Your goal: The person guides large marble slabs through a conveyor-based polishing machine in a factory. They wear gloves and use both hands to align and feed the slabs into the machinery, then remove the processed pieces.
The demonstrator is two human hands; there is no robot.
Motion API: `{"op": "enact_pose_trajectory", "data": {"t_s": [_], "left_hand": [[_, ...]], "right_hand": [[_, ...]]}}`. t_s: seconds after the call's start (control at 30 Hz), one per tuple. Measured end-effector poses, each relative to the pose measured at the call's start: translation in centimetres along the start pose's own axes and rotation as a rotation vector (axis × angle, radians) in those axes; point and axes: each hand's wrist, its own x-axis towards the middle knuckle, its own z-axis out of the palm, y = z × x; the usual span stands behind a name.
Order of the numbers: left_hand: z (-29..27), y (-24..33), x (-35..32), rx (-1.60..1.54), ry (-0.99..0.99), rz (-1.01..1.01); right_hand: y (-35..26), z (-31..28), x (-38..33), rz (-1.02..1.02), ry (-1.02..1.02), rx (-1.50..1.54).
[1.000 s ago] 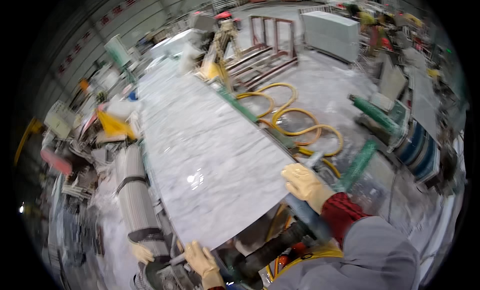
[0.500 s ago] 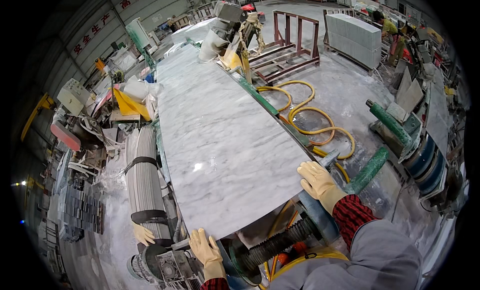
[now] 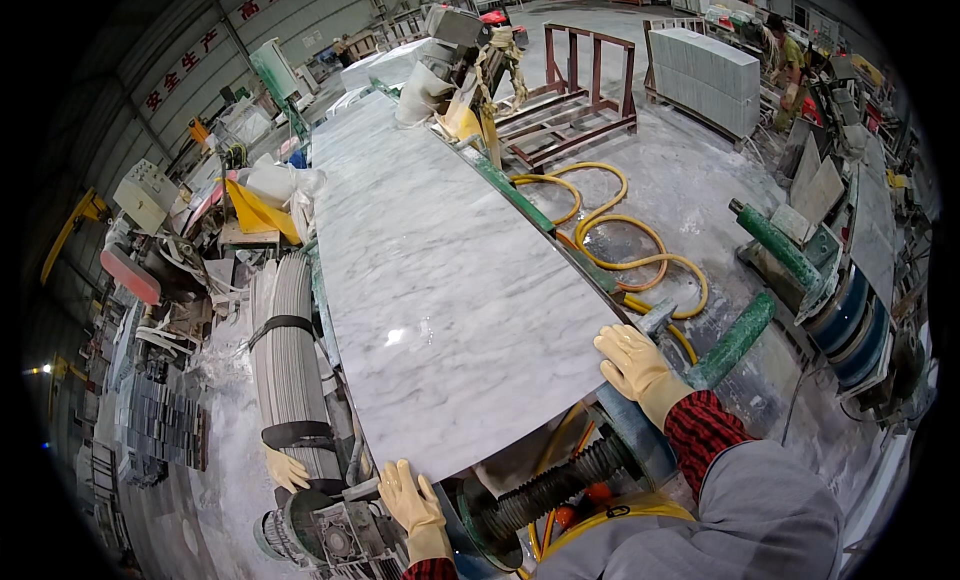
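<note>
A long, polished white marble slab with grey veins (image 3: 440, 270) lies flat on a green-framed roller machine and runs away from me. My left hand (image 3: 413, 505), in a cream glove, rests at its near left corner with the fingers stretched out along the edge. At the near right corner my right hand (image 3: 640, 368), gloved alike, lies with extended fingers on the slab's edge. Another cream glove (image 3: 287, 468) shows left of my left hand, beside the slatted bundle; whether a hand is in it I cannot tell.
Below the slab's near end are a black ribbed roller (image 3: 560, 490) and a motor (image 3: 345, 530). A strapped slatted bundle (image 3: 285, 350) stands left. On the right are a coiled yellow hose (image 3: 640, 220), green rollers (image 3: 735, 340), a brown rack (image 3: 600, 90) and a person (image 3: 788, 70).
The person in the right background has straightened up from a bent posture. My two hands keep their places at the slab's corners, and the slab shows no clear shift.
</note>
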Motion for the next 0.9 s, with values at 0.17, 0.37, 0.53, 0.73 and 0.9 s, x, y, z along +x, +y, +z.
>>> {"op": "enact_pose_trajectory", "data": {"t_s": [0.17, 0.37, 0.53, 0.73, 0.9], "left_hand": [[-0.1, 0.0, -0.2, 0.006, 0.0, 0.004], [-1.7, 1.0, 0.0, -0.03, -0.043, 0.016], [-0.3, 0.4, -0.2, 0.012, 0.011, 0.014], [-0.4, -0.5, -0.9, -0.011, 0.051, 0.047], [-0.6, 0.5, -0.2, -0.07, 0.068, 0.01]], "right_hand": [[-0.3, -0.3, 0.0, -0.023, 0.03, -0.017], [0.1, -0.1, -0.7, -0.018, 0.035, -0.014], [1.1, 0.7, -1.3, -0.002, 0.029, -0.01], [0.6, 0.4, -0.8, 0.032, -0.039, 0.023], [1.1, 1.3, -2.0, 0.034, -0.056, -0.045]]}}
